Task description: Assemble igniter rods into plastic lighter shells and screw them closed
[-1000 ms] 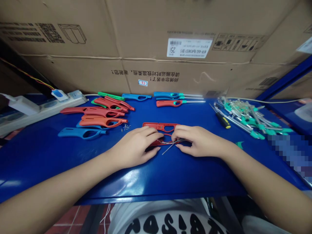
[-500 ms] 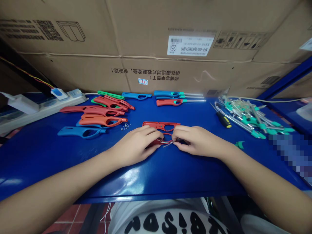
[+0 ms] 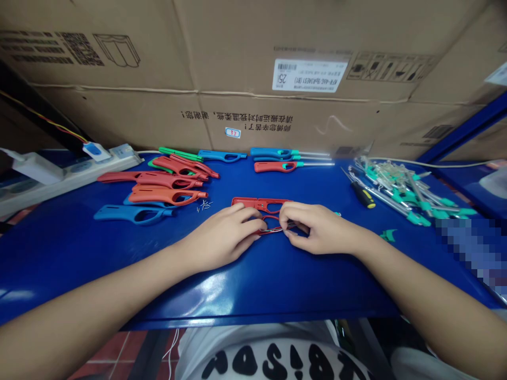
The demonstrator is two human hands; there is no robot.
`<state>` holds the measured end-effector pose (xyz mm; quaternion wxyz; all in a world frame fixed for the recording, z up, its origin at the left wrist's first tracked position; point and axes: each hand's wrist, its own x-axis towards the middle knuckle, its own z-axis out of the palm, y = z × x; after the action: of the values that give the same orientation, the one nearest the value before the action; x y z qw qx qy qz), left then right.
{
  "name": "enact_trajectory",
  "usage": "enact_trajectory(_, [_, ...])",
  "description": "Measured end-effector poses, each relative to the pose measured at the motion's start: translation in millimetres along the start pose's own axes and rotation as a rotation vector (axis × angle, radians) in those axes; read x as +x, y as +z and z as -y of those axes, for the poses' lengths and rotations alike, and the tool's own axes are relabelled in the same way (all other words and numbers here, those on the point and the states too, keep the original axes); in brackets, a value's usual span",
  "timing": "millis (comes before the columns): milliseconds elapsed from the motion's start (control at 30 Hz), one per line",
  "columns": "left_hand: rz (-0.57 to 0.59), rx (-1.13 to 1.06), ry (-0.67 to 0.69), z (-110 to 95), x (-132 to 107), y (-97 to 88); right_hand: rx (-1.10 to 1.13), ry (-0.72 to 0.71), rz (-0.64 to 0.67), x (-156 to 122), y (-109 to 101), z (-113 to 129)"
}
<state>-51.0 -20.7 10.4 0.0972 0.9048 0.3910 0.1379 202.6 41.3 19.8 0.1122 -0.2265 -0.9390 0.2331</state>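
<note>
Between my two hands lies a red lighter shell half (image 3: 271,218) with a trigger loop, low over the blue table. My left hand (image 3: 227,237) is closed on its handle end, thumb and fingers together. My right hand (image 3: 317,227) has its fingers pinched over the other end, where thin pale wires (image 3: 274,230) run across the shell. What the right fingertips hold is mostly hidden. Just beyond, a second red shell half (image 3: 253,203) lies flat, its loop partly behind the right hand. A small teal bit (image 3: 337,214) shows past the right hand.
Red, orange, blue and green lighter shells (image 3: 166,195) pile up left, beside small screws (image 3: 204,205). Lighters with metal tubes (image 3: 293,158) lie at the back. Right are a screwdriver (image 3: 363,195), a tube heap (image 3: 404,190) and a green piece (image 3: 388,235). A power strip (image 3: 83,177) edges the left.
The loose thin rod end that stuck out below the shell no longer shows. My right fingers have shifted slightly, and a teal bit now shows behind that hand. The left hand has barely moved.
</note>
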Motion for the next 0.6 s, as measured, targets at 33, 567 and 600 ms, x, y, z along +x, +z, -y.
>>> enact_trajectory(33, [0.004,-0.001,-0.002,0.0,0.1,0.0,-0.027,0.000,0.002,0.6,1.4,-0.2])
enact_trajectory(567, [-0.004,0.016,0.009,0.7,0.3,2.9,-0.124,0.022,0.016,6.0,10.7,-5.6])
enact_trajectory(600, [-0.006,0.017,0.010,0.7,0.1,2.9,-0.122,0.017,0.015,6.2,11.0,-6.0])
